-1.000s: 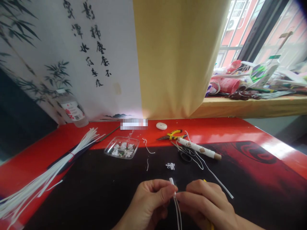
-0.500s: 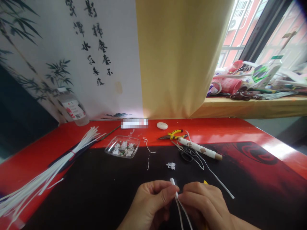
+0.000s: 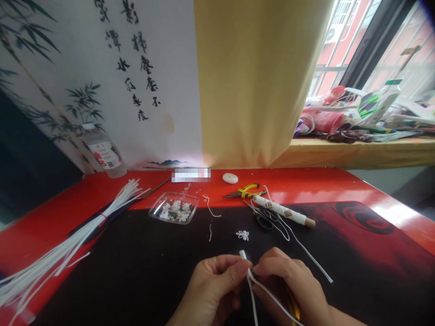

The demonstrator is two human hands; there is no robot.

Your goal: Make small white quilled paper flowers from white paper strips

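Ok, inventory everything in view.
held strands: two, white, front
held object: one, yellow, front
bundle: one, white, left
flower tray: one, clear, left
ornament: one, white, centre
threads: two, white, centre
pliers: one, yellow, back
scissors: one, black, right
roll: one, white, right
cord: uncounted, white, right
oval: one, cream, back
bottle: one, clear, left
table: one, red, beneath
mat: one, black-red, table
hanging: one, white, behind
curtain: one, yellow, behind
clutter: uncounted, mixed, sill
left hand, right hand: two, bare, front

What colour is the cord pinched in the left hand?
The cord is white; the head view, the only one here, shows it best.
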